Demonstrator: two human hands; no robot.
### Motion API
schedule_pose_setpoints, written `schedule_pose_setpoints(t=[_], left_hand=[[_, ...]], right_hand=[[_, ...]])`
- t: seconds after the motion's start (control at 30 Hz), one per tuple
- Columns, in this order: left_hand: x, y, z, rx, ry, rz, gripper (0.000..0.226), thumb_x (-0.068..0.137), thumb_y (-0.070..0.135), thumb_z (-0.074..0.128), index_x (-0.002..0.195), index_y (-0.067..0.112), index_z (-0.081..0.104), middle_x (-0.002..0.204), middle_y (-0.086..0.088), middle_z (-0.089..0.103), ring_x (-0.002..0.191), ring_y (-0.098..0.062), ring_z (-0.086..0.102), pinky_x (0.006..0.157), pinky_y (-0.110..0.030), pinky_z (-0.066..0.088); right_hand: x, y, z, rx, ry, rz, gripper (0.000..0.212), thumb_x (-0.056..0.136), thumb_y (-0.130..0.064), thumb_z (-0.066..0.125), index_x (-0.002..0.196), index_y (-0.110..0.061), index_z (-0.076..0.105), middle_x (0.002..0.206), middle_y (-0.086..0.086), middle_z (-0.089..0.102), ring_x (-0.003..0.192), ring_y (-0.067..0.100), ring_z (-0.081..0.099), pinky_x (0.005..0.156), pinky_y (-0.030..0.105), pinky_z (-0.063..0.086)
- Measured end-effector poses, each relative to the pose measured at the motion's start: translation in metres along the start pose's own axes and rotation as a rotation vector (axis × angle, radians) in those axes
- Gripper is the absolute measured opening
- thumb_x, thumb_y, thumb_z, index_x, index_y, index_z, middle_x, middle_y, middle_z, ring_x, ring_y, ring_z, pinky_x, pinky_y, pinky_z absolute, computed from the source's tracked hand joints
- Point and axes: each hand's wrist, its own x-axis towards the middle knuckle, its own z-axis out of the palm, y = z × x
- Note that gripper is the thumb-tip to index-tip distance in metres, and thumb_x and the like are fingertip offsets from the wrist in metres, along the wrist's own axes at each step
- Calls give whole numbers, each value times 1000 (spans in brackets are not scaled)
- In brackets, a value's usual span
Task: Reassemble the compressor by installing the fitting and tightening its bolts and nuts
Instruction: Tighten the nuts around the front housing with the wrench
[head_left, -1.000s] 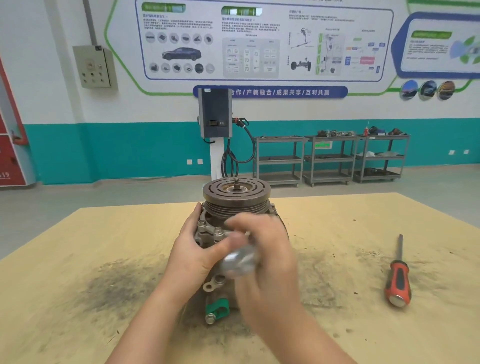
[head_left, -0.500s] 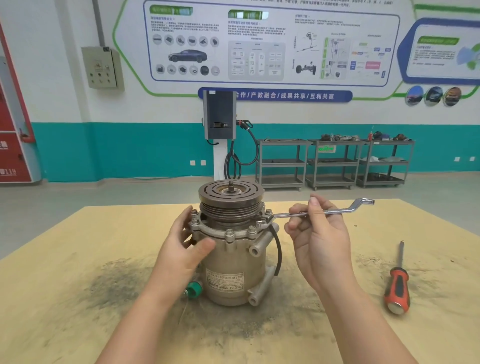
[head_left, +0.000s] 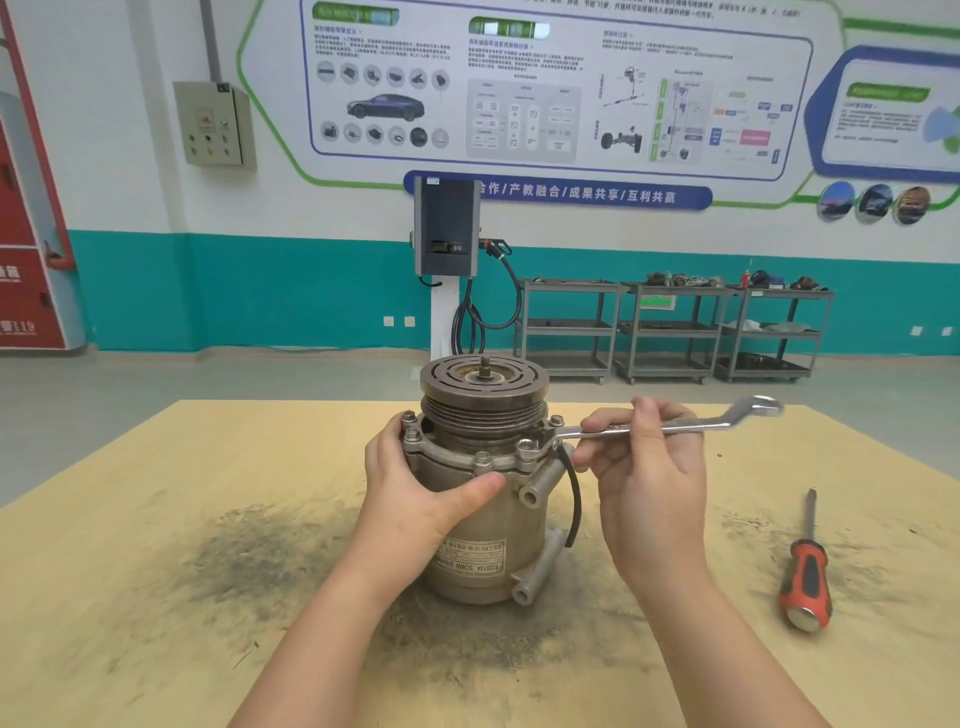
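The compressor (head_left: 488, 519) stands upright on the wooden table (head_left: 156, 571), its grooved pulley and clutch plate on top. Several bolts ring the flange below the pulley. My left hand (head_left: 415, 493) grips the left side of the body, thumb across the front. My right hand (head_left: 644, 467) pinches the shaft of a silver ring wrench (head_left: 675, 427). The wrench lies level, and its near ring sits at a flange bolt (head_left: 555, 422) on the compressor's right side.
A red-handled screwdriver (head_left: 805, 577) lies on the table at the right. Dark grime stains the wood around the compressor. Beyond the table are an open floor, a charging post (head_left: 447, 234) and grey shelving carts (head_left: 670, 327) along the wall.
One second ago both hands were turning the compressor, its green-capped port facing me. It now stands turned with its label forward, and my right hand has set the wrench on a right-side bolt.
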Motion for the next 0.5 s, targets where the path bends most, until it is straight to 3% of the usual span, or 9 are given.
schedule_pose_setpoints(t=[0.13, 0.27, 0.37, 0.5], left_hand=[[2, -2, 1, 16, 17, 9, 132, 35, 76, 72, 148, 32, 20, 129, 23, 25, 126, -1, 34, 107, -29, 35], [2, -4, 2, 10, 20, 21, 129, 37, 76, 73, 147, 34, 20, 128, 24, 25, 126, -1, 33, 108, -31, 35], [2, -5, 1, 11, 11, 23, 130, 37, 77, 73, 148, 35, 19, 128, 25, 24, 125, 0, 33, 104, -27, 33], [0, -3, 1, 6, -2, 31, 125, 39, 78, 71, 145, 38, 19, 126, 26, 25, 123, 1, 33, 99, -24, 32]], right_hand=[[-25, 10, 11, -229, -116, -525, 9, 103, -28, 42, 97, -29, 49, 78, 6, 63, 57, 20, 62, 59, 30, 52], [-34, 19, 15, -391, -231, -665, 22, 102, -35, 44, 97, -17, 57, 86, -3, 61, 66, 12, 64, 65, 25, 52], [-28, 11, 14, -327, -122, -525, 16, 103, -34, 42, 93, -30, 53, 79, -4, 64, 58, 15, 64, 59, 27, 52], [0, 2, 3, 3, 74, 111, 16, 106, -17, 34, 94, -13, 44, 62, 0, 64, 43, 14, 55, 47, 24, 49]])
